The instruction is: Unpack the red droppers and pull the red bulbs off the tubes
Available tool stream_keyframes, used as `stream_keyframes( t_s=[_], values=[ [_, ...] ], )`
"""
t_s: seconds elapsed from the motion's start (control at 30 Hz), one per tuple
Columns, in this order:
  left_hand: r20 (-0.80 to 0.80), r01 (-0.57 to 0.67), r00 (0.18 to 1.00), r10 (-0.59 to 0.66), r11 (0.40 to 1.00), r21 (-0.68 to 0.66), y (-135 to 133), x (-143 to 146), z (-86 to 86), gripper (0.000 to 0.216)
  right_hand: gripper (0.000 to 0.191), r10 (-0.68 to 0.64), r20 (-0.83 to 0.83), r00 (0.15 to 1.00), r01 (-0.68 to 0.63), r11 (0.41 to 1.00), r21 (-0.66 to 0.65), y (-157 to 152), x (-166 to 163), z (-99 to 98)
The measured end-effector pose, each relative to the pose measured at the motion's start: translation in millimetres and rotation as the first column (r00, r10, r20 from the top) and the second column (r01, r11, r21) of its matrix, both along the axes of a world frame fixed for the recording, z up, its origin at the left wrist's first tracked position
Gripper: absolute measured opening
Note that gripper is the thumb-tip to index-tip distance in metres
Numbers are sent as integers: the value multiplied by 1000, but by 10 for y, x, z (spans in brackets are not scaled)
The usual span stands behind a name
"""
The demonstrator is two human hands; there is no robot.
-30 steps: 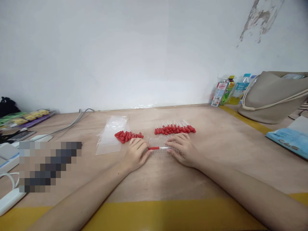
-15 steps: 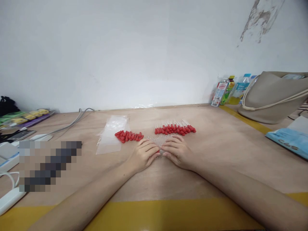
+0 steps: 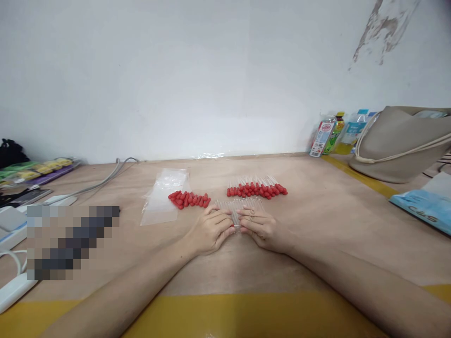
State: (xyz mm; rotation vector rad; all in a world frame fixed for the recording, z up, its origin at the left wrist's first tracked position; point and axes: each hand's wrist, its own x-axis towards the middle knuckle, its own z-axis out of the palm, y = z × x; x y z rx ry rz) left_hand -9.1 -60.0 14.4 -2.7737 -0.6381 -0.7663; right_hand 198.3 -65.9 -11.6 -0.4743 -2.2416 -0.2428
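Note:
My left hand and my right hand meet fingertip to fingertip over a row of clear glass tubes lying on the wooden table. Both hands have curled fingers that pinch something small between them; the hands hide it. A loose pile of red rubber caps lies just beyond my left hand. A row of tubes fitted with red caps lies beyond my right hand. A clear plastic bag lies flat left of the caps.
Bottles and a beige bag stand at the back right, with a blue packet in front of them. Cables, a phone and white devices fill the left side. A yellow stripe runs along the near edge.
One second ago my hands were apart, holding a tube with a red cap between them. They have since come together over the clear tubes, and the red cap is hidden.

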Motion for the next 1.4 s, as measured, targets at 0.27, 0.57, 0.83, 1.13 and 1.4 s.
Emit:
stream_keyframes(
  t_s=[0.27, 0.57, 0.83, 1.13, 1.4],
  values=[
    [-28, -10, 1000, 7, 997, -78, -4, -26, 12, 21, 18, 0, 44, 999, -6, 991, 133, -15, 32, 45],
    [-43, 2, 999, -5, 998, -58, -26, -57, 31, 20, 23, -15, 39, 999, 8, 986, 168, -44, 95, 59],
    [-10, -5, 1000, 4, 999, -36, -20, -113, 15, 15, 24, 6, -10, 1000, -5, 991, 136, -20, 144, 78],
    [341, -273, 892, 297, 955, -118, 247, -426, 55, 19, 22, -660, 15, 751, 642, 724, -252, 46, 418, 263],
    [415, -612, 591, 692, 719, -328, 735, -941, 210, 27, 19, -736, 292, 611, 742, 404, -535, 109, 453, 291]
  ],
)
